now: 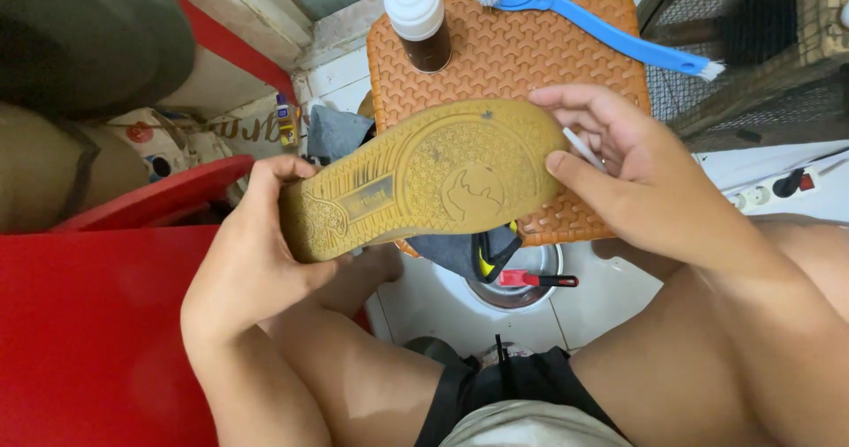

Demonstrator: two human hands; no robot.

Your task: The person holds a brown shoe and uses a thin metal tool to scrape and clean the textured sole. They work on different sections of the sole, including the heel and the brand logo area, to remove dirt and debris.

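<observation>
I see a shoe [424,182] with a matt yellowish rubber sole, its moulded tread scuffed and grimy. Behind it an orange stool [522,49] looks like hard plastic with a raised woven pattern. The blue brush [601,22] is glossy plastic; the floor tiles [610,297] seem glazed, smooth white.

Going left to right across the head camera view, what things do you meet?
Red surface → left hand → shoe sole → right hand → power strip.
</observation>
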